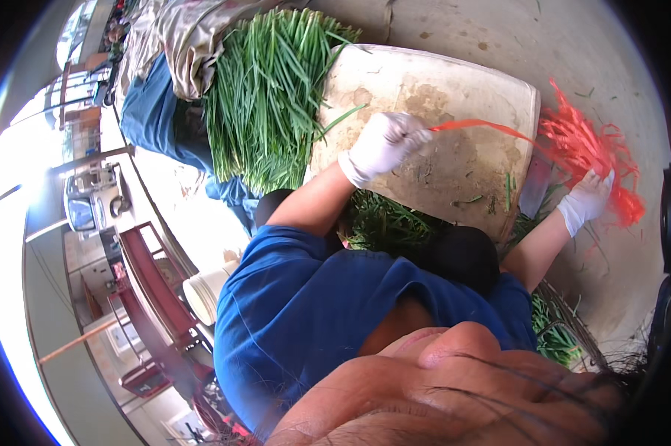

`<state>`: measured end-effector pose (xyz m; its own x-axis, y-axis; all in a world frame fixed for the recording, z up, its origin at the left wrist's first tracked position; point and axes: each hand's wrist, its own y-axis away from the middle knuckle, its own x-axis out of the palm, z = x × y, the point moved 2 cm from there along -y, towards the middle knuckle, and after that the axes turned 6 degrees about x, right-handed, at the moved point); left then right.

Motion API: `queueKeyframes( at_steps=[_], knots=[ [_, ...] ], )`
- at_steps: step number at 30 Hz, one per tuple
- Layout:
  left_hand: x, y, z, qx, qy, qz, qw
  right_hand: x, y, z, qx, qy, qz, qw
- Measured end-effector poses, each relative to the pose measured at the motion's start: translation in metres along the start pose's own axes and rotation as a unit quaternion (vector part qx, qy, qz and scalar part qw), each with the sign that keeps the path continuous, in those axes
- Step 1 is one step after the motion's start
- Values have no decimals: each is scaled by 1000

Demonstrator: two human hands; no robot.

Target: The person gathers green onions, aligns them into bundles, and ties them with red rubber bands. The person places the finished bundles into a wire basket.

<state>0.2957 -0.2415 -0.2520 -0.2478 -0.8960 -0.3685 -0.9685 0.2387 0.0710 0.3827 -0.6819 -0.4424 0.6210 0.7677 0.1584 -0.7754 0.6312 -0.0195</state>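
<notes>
My left hand [388,146], in a white glove, is closed on one end of a red plastic strip [480,124] over a stained board [475,83]. The strip runs taut to the right, to a loose bundle of red plastic strips [580,142]. My gloved right hand [587,198] touches the lower side of this bundle; how its fingers close there is partly hidden. A large pile of long green stalks with leaves [263,95] lies left of the board. A single green leaf [344,120] lies near my left hand, and small green scraps [507,191] lie on the board.
Loose greens [388,220] lie below the board near my knees, and more greens [555,334] at lower right. Blue cloth [154,114] and a crumpled beige cloth [188,44] adjoin the pile. A white bucket [202,298], a red metal frame [154,279] and a parked vehicle [90,206] stand at left.
</notes>
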Motion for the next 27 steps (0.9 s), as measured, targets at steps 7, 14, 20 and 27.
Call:
queueKeyframes(
  at_steps=[7, 14, 20, 27],
  knots=[
    [-86, 52, 109, -170, -418, 73, 889, -15, 23, -67, 262, -27, -12, 965],
    [-152, 107, 73, -174, -382, 29, 907, 59, 100, 94, 167, 97, 83, 978],
    [-264, 262, 133, -124, -313, -407, 849, 177, 189, 204, 67, 231, 336, 911],
    [-392, 455, 325, -241, -101, -656, 708, 392, 402, 222, 8, 263, 730, 631]
  ],
)
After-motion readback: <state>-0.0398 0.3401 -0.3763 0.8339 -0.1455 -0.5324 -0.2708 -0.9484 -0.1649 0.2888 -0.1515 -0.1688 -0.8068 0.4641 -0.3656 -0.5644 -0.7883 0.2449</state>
